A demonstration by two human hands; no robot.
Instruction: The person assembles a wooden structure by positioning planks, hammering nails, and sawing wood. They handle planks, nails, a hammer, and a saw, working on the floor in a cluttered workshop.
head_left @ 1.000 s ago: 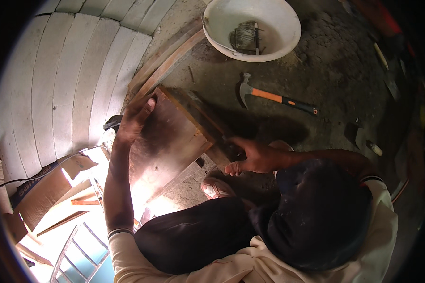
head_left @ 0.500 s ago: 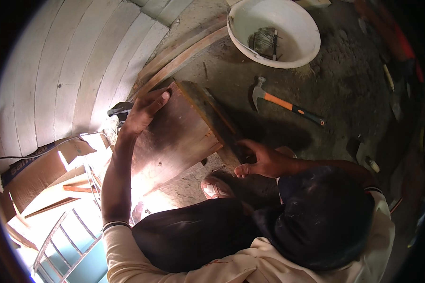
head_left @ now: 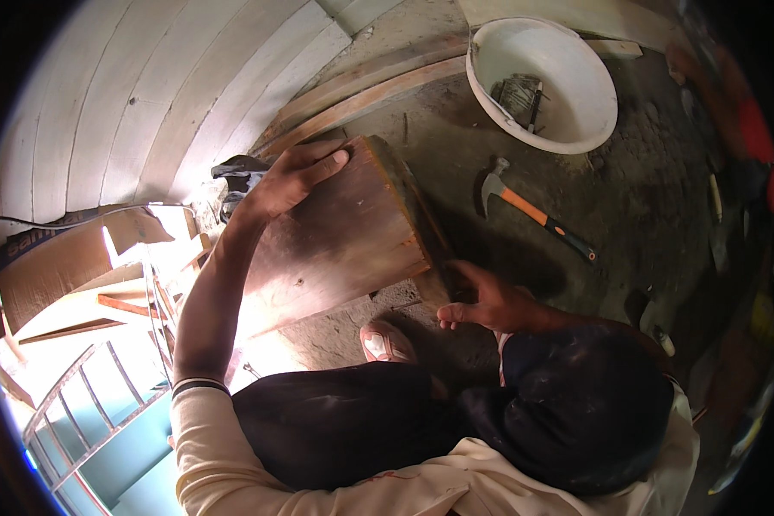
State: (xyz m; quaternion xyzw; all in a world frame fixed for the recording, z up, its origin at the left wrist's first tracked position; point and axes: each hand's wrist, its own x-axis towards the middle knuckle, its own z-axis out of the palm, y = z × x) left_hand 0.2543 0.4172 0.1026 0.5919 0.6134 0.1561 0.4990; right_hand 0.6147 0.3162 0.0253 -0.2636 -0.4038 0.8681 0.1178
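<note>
A wide reddish-brown wooden panel (head_left: 344, 228) is held tilted in front of my knees. My left hand (head_left: 294, 179) is closed over its far left edge, thumb lying on top of the face. Along the panel's right side runs a darker, narrow board (head_left: 433, 291), set at an angle to it. My right hand (head_left: 490, 299) grips this board near its close end, thumb toward me; its fingertips are partly hidden behind the wood. To the right of the boards, a claw hammer (head_left: 537, 211) with an orange and black handle lies on the ground.
A white basin (head_left: 598, 103) beyond the hammer holds a pile of nails (head_left: 516, 96). Pale plank walling (head_left: 146, 112) rises at left, above cardboard (head_left: 82, 267) and a metal rack (head_left: 90, 404). My shoe (head_left: 387, 342) is below the panel. Another person's blurred arm (head_left: 705, 95) shows at far right.
The view has shifted, so the basin and hammer sit lower and farther right. Both hands keep their hold, and the panel shows slightly farther right in the picture.
</note>
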